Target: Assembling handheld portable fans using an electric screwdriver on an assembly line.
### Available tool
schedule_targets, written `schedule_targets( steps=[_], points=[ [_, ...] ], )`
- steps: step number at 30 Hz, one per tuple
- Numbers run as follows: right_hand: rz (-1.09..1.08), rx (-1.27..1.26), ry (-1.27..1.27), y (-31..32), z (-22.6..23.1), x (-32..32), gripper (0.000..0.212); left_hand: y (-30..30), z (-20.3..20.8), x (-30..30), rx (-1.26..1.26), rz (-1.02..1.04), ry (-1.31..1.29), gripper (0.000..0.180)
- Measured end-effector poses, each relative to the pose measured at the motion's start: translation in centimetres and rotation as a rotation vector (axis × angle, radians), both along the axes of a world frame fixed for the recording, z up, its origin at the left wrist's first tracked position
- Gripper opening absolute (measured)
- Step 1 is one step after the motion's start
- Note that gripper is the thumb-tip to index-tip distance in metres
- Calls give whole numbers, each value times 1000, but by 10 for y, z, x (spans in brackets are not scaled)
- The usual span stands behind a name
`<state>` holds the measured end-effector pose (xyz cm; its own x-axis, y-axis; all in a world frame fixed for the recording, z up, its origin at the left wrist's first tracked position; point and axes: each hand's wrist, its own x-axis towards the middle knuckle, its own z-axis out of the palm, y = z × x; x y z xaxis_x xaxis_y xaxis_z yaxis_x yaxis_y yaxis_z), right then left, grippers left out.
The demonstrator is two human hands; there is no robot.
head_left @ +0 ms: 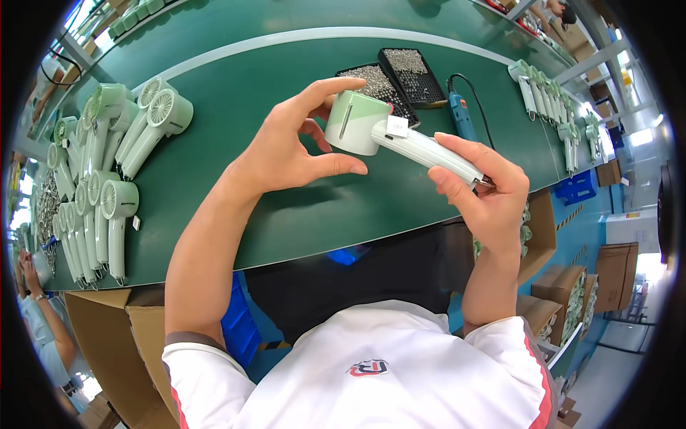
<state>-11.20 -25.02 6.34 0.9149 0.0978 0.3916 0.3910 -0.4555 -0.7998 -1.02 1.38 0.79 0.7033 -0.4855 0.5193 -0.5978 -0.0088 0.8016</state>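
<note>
A handheld fan with a pale green and white round head (pixel 356 127) is held above the table, its ribbed white handle pointing down to the right. The handle's end is between the thumb and fingers of my right hand (pixel 493 193). A small white tag (pixel 397 126) hangs where head and handle meet. Around the left side of the fan head, my left hand (pixel 293 146) is spread in a wide curve, index finger above and thumb below. Whether its other fingertips touch the head is hard to see.
Many similar green fans (pixel 118 200) lie in groups at the left, with more fans (pixel 547 93) at the far right. Two black trays (pixel 421 93) of small metal parts and a blue electric screwdriver (pixel 461 114) sit behind the held fan. Cardboard boxes (pixel 118 350) stand below the green table (pixel 286 236).
</note>
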Motion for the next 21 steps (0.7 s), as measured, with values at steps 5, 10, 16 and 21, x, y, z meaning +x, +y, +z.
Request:
schedule_targets(
  steps=[5, 10, 16, 21],
  points=[
    [34, -12, -75, -4, -3, 1, 38, 3, 0, 1, 65, 18, 11, 83],
    [19, -46, -29, -4, -4, -2, 37, 2, 10, -3, 121, 50, -88, 85],
    [51, -114, -119, -3, -4, 1, 36, 1, 6, -4, 198, 48, -246, 80],
    [45, -166, -147, 0, -6, 0, 36, -1, 5, -6, 200, 102, -381, 69]
  ],
)
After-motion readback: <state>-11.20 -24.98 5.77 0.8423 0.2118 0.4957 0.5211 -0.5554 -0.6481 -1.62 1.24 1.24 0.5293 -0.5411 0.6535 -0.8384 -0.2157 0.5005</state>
